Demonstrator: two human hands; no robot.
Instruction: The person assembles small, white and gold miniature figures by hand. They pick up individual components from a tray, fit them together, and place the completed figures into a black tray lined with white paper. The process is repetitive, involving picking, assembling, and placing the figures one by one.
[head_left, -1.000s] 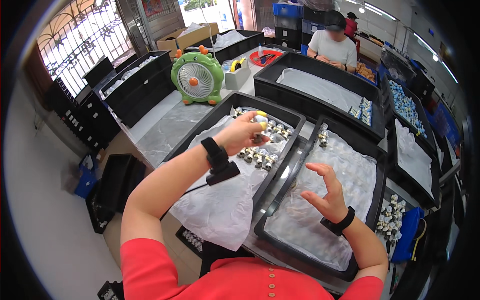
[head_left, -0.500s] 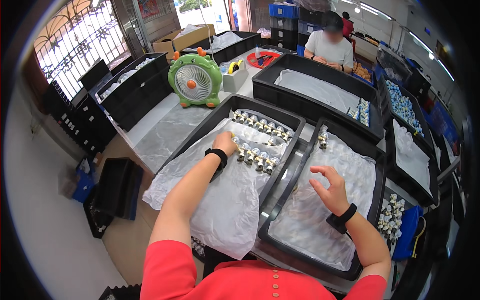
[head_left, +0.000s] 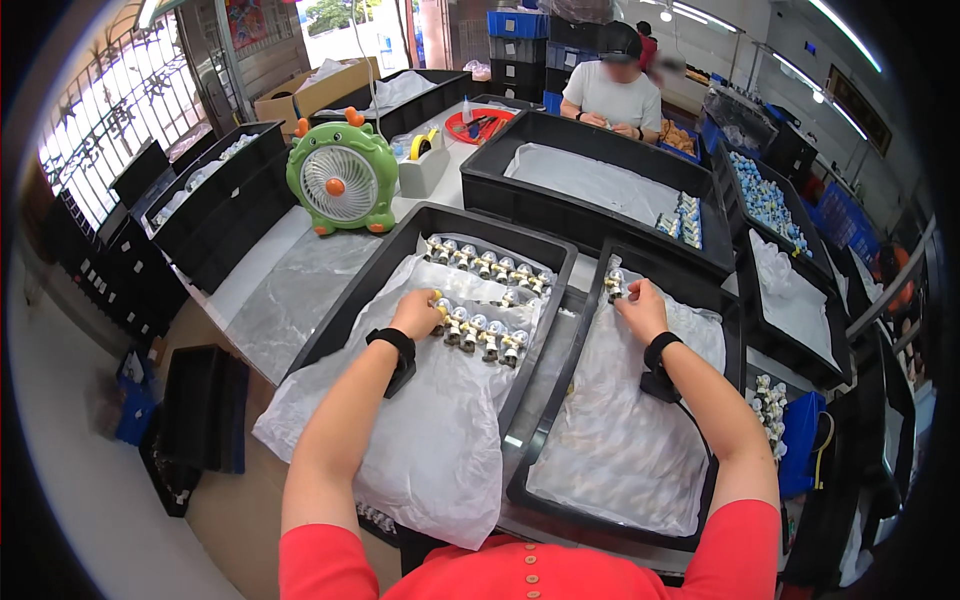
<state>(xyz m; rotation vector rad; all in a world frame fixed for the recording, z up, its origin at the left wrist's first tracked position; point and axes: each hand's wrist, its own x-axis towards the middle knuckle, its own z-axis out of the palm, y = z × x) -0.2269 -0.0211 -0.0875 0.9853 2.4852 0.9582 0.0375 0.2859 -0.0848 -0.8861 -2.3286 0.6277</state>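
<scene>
Two rows of small figurines [head_left: 487,262], white with clear domed heads and dark bases, lie on a plastic sheet [head_left: 420,440] in the left black tray [head_left: 350,322]. My left hand [head_left: 415,314] pinches a figurine at the left end of the near row; its fingers partly cover the piece. In the right black tray [head_left: 553,440], a single figurine [head_left: 613,278] lies at the far left corner on a plastic sheet [head_left: 620,450]. The thumb and fingertips of my right hand [head_left: 644,308] close on it. Blurry pale shapes show beneath that sheet.
Beyond the trays stands a long black tray [head_left: 480,190] with blue-and-white figurines [head_left: 685,220]. A green fan [head_left: 340,180], a tape dispenser [head_left: 424,168] and a red dish [head_left: 460,132] stand behind the left tray. Across the table sits another person [head_left: 615,90].
My right hand has moved up and away from me to the single figurine, and its spread fingers have closed there. My left hand stays at the near row. The whole view has shifted.
</scene>
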